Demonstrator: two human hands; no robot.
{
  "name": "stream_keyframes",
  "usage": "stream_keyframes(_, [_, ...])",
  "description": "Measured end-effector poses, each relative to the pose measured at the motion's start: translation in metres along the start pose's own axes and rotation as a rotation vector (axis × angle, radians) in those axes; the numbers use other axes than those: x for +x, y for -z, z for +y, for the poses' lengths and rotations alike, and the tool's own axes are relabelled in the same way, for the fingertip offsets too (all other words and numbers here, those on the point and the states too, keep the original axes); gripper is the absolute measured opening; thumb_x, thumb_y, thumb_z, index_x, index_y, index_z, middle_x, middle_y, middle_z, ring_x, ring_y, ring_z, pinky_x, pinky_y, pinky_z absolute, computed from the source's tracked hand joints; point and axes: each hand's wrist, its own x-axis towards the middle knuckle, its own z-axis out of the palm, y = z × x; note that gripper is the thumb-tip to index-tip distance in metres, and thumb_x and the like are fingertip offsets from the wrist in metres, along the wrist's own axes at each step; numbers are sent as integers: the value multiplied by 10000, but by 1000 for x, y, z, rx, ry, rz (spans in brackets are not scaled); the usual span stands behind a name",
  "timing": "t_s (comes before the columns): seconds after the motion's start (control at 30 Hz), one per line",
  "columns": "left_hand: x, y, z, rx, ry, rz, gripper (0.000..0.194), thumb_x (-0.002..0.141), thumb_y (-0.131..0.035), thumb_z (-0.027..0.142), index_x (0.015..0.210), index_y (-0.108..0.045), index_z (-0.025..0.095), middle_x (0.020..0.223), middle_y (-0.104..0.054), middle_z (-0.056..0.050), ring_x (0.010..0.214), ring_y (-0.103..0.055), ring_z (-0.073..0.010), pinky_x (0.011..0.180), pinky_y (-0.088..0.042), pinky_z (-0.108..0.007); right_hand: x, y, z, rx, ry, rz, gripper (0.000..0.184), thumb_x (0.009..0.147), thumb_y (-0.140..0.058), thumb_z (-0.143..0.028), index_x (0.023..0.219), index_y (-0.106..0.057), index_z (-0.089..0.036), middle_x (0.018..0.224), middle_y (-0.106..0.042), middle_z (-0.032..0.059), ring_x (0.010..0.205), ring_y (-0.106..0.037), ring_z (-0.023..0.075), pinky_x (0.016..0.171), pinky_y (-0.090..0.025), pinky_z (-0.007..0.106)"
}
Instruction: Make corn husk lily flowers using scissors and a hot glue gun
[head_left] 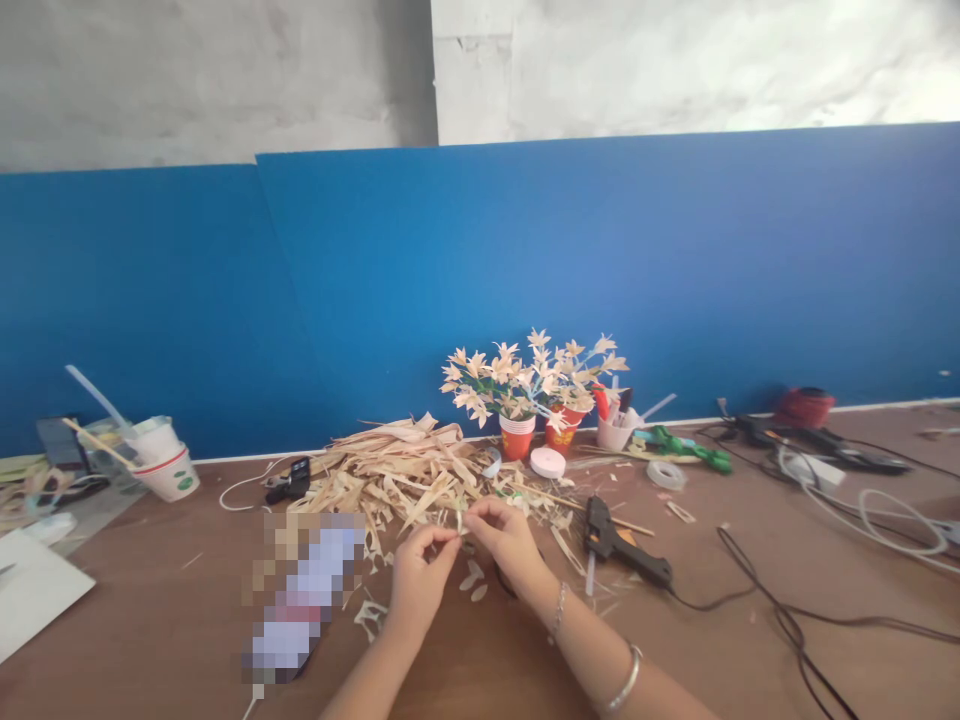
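Observation:
My left hand (420,575) and my right hand (506,540) meet over the table, thumbs and forefingers pinched with the tips close together. Between them shows a small pale strip (460,521), which looks like a piece of dried husk; its exact shape is too small to make out. Both hands seem to grip it. Just beyond lies a heap of dried husk strips (390,470). A few pale petal-shaped cutouts (472,577) rest on the table beneath my fingers. To the right of my right hand is a black glue gun (622,545).
Pale flowers (510,380) stand in red paper cups (517,438) at the back. Tape rolls (666,475), a tool cup (613,432) and green ribbon (686,448) sit beside them. Black cables (780,600) cross the right. Paper cups (166,470) and a blurred-out object (304,605) are left.

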Motion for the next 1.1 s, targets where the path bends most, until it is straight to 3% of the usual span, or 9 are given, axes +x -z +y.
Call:
stream_keyframes(0.37, [0, 0, 0, 15, -6, -3, 128, 701, -584, 259, 634, -663, 184, 623, -669, -22, 600, -584, -181, 600, -460, -287, 0, 0, 1, 31, -12, -5, 164, 684, -642, -305, 623, -603, -157, 633, -558, -8, 618, -494, 127, 611, -391, 241])
stream_keyframes(0.73, [0, -1, -4, -59, 127, -70, 198, 708, -591, 310, 789, -694, 162, 758, -716, -54, 679, -619, -204, 649, -483, -308, 0, 2, -7, 41, -23, -2, 205, 671, -656, -353, 652, -617, -152, 675, -581, 8, 665, -510, 141, 651, -398, 255])
stream_keyframes(1.0, [0, -1, -7, -73, 94, -91, 188, 747, -547, 296, 721, -678, 165, 691, -692, -32, 648, -597, -186, 628, -456, -279, -1, 1, -14, 77, -61, 23, 255, 640, -683, -394, 636, -615, -148, 620, -573, -1, 600, -490, 127, 600, -394, 250])
stream_keyframes(1.1, [1, -2, -6, -80, 91, -96, 191, 752, -540, 299, 716, -672, 165, 682, -685, -29, 633, -586, -179, 612, -448, -270, -1, 0, -14, 147, -113, 0, 283, 631, -695, -407, 721, -628, -147, 643, -582, -5, 584, -497, 117, 579, -403, 245])
